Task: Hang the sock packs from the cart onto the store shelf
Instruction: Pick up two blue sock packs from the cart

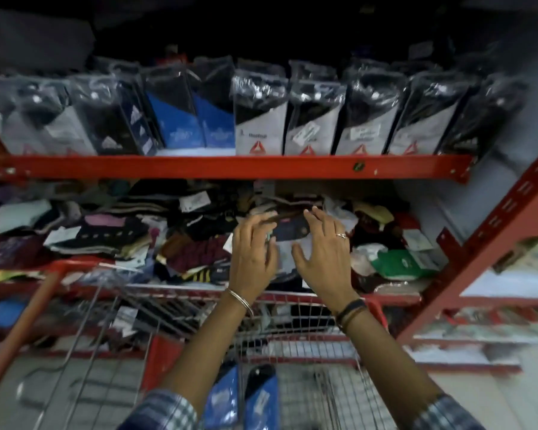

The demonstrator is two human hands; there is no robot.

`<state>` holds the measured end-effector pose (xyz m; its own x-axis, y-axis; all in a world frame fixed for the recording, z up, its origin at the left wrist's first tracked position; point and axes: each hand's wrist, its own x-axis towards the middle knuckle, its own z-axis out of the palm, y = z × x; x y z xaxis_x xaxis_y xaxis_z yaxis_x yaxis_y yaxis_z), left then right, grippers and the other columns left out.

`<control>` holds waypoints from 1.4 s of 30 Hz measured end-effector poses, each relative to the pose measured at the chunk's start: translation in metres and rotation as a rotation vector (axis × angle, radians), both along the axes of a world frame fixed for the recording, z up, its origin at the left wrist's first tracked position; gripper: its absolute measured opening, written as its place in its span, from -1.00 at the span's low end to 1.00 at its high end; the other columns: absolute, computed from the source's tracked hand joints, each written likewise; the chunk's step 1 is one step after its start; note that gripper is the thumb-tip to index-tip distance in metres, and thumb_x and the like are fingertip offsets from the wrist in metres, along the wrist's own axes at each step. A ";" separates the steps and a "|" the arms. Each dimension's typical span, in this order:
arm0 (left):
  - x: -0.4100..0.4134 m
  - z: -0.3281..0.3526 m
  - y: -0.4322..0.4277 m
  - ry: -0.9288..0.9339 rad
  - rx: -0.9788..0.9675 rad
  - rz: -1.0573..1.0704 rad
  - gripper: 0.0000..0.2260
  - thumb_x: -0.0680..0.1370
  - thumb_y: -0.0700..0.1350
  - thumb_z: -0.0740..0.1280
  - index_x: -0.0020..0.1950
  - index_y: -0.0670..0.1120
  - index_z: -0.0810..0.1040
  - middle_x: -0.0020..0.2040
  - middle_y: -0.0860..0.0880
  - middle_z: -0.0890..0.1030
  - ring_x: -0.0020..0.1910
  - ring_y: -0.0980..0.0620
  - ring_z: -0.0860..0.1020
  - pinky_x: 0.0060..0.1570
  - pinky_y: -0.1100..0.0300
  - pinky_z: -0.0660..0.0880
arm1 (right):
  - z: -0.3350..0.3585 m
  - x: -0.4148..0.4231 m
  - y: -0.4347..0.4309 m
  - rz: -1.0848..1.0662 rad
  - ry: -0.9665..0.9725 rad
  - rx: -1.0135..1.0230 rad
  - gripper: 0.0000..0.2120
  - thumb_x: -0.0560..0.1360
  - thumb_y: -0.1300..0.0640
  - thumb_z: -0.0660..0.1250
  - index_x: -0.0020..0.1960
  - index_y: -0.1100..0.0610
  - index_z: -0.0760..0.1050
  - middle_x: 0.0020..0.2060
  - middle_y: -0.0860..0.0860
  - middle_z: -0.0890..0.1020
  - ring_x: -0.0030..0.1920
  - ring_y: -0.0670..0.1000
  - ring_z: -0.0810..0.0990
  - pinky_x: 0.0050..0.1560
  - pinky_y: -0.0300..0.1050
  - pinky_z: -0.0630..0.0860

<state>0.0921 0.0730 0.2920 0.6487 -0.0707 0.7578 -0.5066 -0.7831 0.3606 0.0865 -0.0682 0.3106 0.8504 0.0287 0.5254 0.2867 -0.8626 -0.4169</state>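
Note:
My left hand [252, 249] and my right hand [322, 246] reach over the cart onto the middle shelf. Between their fingertips they hold a dark sock pack [289, 229] above a heap of loose socks [180, 240]. Two blue sock packs [246, 398] stand in the wire cart [308, 318] below my forearms. On the upper shelf a row of bagged sock packs [261, 113] stands upright behind the red shelf rail [224, 166].
A red upright post [491, 237] slants along the right side of the shelving. The cart's red handle bar [22, 324] runs diagonally at lower left. More packed goods lie on the lower shelves [485, 333] at right. Grey floor shows under the cart.

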 end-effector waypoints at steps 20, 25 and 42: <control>-0.084 -0.261 0.137 1.030 0.111 -0.021 -0.70 0.47 -0.08 0.12 0.06 -0.18 0.52 0.06 -0.21 0.50 0.01 -0.22 0.47 -0.06 -0.10 0.50 | -0.253 -0.050 0.080 0.297 1.037 -0.177 -0.54 0.55 0.06 0.23 0.41 0.17 0.29 0.38 0.14 0.38 0.33 0.16 0.36 0.31 0.04 0.34; -0.071 -0.316 0.142 1.201 0.212 -0.074 -0.63 0.43 -0.31 0.35 0.23 -0.26 0.45 0.20 -0.27 0.47 0.12 -0.28 0.46 0.05 -0.13 0.50 | -0.309 -0.038 0.088 0.310 1.228 -0.239 -0.53 0.52 0.11 0.25 0.40 0.16 0.29 0.38 0.13 0.39 0.32 0.16 0.40 0.32 0.01 0.33; -0.009 -0.413 0.146 1.537 0.502 -0.232 -0.23 0.32 -0.01 0.54 0.42 -0.18 0.28 0.39 -0.20 0.34 0.33 -0.17 0.31 0.30 0.08 0.25 | -0.416 -0.013 0.106 0.405 1.297 -0.638 -0.28 0.32 -0.10 0.49 0.36 0.14 0.32 0.23 0.17 0.46 0.25 0.20 0.39 0.24 0.06 0.35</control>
<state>0.0830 0.2194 -0.1213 0.6695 -0.2944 -0.6820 -0.0487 -0.9335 0.3552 0.0731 0.0377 -0.1052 0.5812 0.2972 -0.7576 0.2802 -0.9471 -0.1566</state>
